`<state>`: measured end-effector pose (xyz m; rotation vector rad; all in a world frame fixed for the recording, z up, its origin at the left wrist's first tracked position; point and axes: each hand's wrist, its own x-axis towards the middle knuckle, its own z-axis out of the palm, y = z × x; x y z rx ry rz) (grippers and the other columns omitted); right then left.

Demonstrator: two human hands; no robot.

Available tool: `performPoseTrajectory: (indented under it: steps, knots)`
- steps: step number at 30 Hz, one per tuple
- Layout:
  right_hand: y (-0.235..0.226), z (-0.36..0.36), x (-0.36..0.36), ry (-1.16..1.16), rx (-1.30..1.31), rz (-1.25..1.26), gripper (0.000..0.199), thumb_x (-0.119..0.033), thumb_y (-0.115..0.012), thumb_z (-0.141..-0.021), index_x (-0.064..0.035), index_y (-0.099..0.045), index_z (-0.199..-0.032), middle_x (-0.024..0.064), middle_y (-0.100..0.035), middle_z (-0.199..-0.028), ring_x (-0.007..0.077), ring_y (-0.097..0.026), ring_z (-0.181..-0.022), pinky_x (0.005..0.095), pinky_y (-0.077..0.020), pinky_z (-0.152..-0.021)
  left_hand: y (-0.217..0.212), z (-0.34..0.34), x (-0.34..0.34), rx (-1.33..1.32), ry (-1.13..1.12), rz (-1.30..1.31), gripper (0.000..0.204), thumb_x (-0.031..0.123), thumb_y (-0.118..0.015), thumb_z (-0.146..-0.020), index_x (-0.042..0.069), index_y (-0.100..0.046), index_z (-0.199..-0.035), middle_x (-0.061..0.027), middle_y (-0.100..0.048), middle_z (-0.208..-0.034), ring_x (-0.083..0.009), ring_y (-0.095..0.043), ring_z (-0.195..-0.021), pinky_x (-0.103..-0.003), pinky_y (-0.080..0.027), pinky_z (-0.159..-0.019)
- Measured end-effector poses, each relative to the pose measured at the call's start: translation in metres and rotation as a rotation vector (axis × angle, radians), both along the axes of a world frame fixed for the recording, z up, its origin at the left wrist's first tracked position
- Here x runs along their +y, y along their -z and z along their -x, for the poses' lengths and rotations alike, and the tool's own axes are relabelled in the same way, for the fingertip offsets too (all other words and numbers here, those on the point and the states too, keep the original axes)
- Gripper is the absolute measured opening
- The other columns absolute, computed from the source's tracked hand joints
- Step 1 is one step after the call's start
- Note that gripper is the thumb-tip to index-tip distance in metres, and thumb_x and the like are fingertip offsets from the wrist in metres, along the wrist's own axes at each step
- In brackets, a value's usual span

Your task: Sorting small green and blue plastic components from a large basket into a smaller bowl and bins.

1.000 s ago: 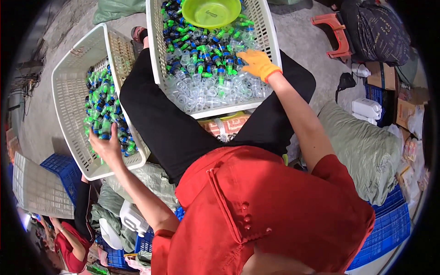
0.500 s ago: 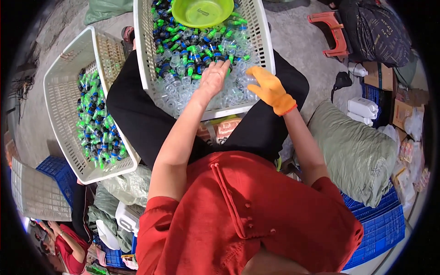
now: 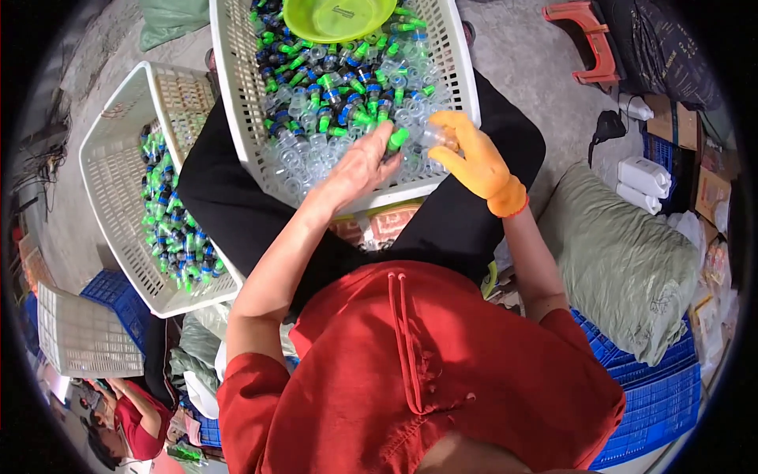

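A white basket (image 3: 229, 87) rests between my knees, full of small green, blue and black nozzle-like pieces (image 3: 335, 91) and clear plastic cups (image 3: 296, 158). Above this heap, my bare left hand (image 3: 359, 167) pinches one green-tipped nozzle piece (image 3: 397, 140) between thumb and fingers. My right hand (image 3: 478, 162), in an orange glove, faces it from the right. Between the gloved thumb and fingers sits a clear plastic cup (image 3: 437, 137), its outline slightly blurred. The two pieces are close together but apart. A yellow-green bowl (image 3: 339, 20) lies on the heap at the basket's far end.
A second white basket (image 3: 118, 201) at the left holds more green and blue pieces (image 3: 170, 221). At the right are a stuffed grey-green sack (image 3: 620, 253), blue crates (image 3: 655, 411) and a red stool (image 3: 584, 39). Another person (image 3: 142, 419) sits at the lower left.
My left hand has drawn back from the heap with a green-tipped nozzle piece. A clear cup now shows in my gloved right hand. The view has shifted slightly.
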<state>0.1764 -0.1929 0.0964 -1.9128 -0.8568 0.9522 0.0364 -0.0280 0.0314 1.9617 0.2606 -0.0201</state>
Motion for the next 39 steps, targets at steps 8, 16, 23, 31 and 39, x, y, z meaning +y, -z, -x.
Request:
performPoseTrajectory:
  steps: [8,16,23,31,39]
  knots:
    - [-0.036,0.049,0.009,-0.558,-0.644,-0.214,0.036,-0.02,-0.063,-0.08,-0.01,-0.052,-0.113,0.0088,-0.057,-0.097,0.0252,-0.056,-0.085,0.0345,-0.044,-0.078,-0.056,0.066,-0.01,0.106,0.114,-0.263,0.037,0.018,-0.067,-0.08,0.002,-0.04,-0.101,-0.0179,-0.062,-0.071,-0.0396,-0.06,-0.063,-0.046,-0.046,-0.057]
    - [-0.062,0.084,0.004,-0.63,-0.855,-0.328,0.038,-0.026,-0.063,-0.08,-0.0094,-0.051,-0.112,0.0078,-0.058,-0.095,0.0256,-0.057,-0.083,0.0345,-0.0451,-0.074,-0.108,0.09,-0.004,0.095,0.196,-0.428,0.048,0.022,-0.071,-0.076,0.004,-0.039,-0.106,-0.0152,-0.063,-0.067,-0.0398,-0.062,-0.062,-0.045,-0.046,-0.053]
    - [-0.067,0.11,0.004,-0.603,-0.44,0.109,0.039,-0.029,-0.067,-0.079,-0.0063,-0.052,-0.108,0.0079,-0.06,-0.095,0.0256,-0.06,-0.076,0.0315,-0.0463,-0.065,-0.096,0.107,-0.024,0.048,0.095,-0.507,0.06,0.014,-0.073,-0.069,0.007,-0.037,-0.116,-0.0141,-0.063,-0.068,-0.0373,-0.064,-0.062,-0.044,-0.047,-0.054]
    - [-0.037,0.12,0.012,-0.581,-0.805,-0.38,0.02,-0.012,-0.063,-0.083,-0.0043,-0.054,-0.1,0.0068,-0.058,-0.085,0.0174,-0.054,-0.068,0.0261,-0.0436,-0.062,-0.064,0.121,-0.019,-0.061,0.049,-0.381,0.064,0.027,-0.072,-0.07,-0.002,-0.039,-0.116,-0.0121,-0.062,-0.063,-0.0325,-0.061,-0.052,-0.039,-0.046,-0.047]
    - [-0.005,0.086,0.023,-0.273,0.396,0.179,0.027,-0.025,-0.058,-0.089,-0.0018,-0.056,-0.103,0.0042,-0.057,-0.088,0.0137,-0.051,-0.071,0.0254,-0.0433,-0.063,-0.044,0.076,-0.01,-0.082,-0.055,-0.814,0.051,0.012,-0.064,-0.072,-0.001,-0.045,-0.118,-0.0054,-0.059,-0.057,-0.0236,-0.055,-0.042,-0.033,-0.042,-0.041]
